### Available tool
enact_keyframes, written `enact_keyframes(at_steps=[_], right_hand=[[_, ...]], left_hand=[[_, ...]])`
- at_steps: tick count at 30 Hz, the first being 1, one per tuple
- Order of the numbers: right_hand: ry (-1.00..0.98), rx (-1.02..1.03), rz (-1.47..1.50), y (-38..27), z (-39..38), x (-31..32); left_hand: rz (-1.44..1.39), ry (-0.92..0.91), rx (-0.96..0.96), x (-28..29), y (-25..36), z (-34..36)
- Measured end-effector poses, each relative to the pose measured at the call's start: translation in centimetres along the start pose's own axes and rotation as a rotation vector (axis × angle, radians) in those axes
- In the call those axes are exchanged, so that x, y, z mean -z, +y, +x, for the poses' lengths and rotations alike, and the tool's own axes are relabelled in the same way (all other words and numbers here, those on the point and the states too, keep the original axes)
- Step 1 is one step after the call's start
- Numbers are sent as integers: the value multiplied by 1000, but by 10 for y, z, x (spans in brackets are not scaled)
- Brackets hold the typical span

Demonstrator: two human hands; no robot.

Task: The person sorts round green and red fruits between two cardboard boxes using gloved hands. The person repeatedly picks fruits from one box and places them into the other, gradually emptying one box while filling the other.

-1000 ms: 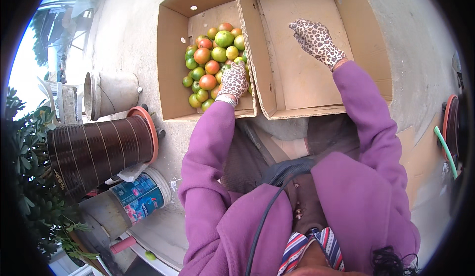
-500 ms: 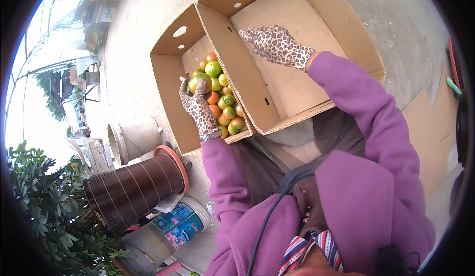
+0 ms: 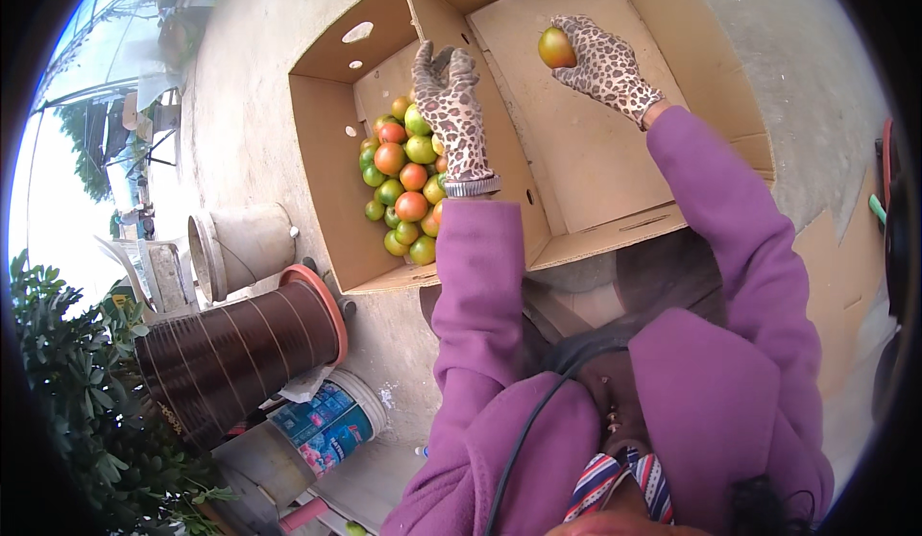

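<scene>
My right hand, in a leopard-print glove, is closed round a greenish-orange tomato above the right cardboard box. The fingers and thumb grip its right side. My left hand, gloved alike, is raised over the wall between the two boxes. Its fingers are bent but apart, and nothing shows between them. Beneath and beside it, the left cardboard box holds a pile of green, orange and red tomatoes. The left hand covers part of that pile.
To the left stand a white bucket, a large brown pot with an orange rim, and a blue-labelled pail. A leafy plant fills the lower left. Flattened cardboard lies on the concrete at right.
My left hand has moved right, from the tomato pile to the dividing wall, and no longer holds a tomato. My right hand has shifted right and up and now grips one.
</scene>
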State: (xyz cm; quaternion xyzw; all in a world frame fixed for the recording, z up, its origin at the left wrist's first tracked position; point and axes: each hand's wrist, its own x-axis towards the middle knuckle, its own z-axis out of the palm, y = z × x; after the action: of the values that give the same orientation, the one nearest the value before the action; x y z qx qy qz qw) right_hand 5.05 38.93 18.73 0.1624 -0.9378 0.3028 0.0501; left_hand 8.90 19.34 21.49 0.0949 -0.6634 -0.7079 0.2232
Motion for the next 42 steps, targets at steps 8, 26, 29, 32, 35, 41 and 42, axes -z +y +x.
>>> enact_keyframes(at_steps=[8, 26, 29, 32, 35, 41, 42], right_hand=[[-330, -231, -22, 90, -8, -53], [8, 177, -502, 32, 13, -14], [34, 186, -484, 37, 15, -15], [83, 206, -419, 30, 13, -10], [74, 189, -328, 8, 11, -1], [253, 521, 16, -36, -14, 10], [277, 525, 46, -34, -13, 6]], left_hand=[[1120, 257, -192, 146, -55, 46], [1470, -69, 251, 206, -97, 63], [1302, 43, 248, 194, -76, 54], [1006, 154, 260, 185, -43, 49], [456, 103, 322, 160, 6, 40], [-392, -346, 181, 40, 52, 13], [-396, -428, 195, 25, 44, 12]])
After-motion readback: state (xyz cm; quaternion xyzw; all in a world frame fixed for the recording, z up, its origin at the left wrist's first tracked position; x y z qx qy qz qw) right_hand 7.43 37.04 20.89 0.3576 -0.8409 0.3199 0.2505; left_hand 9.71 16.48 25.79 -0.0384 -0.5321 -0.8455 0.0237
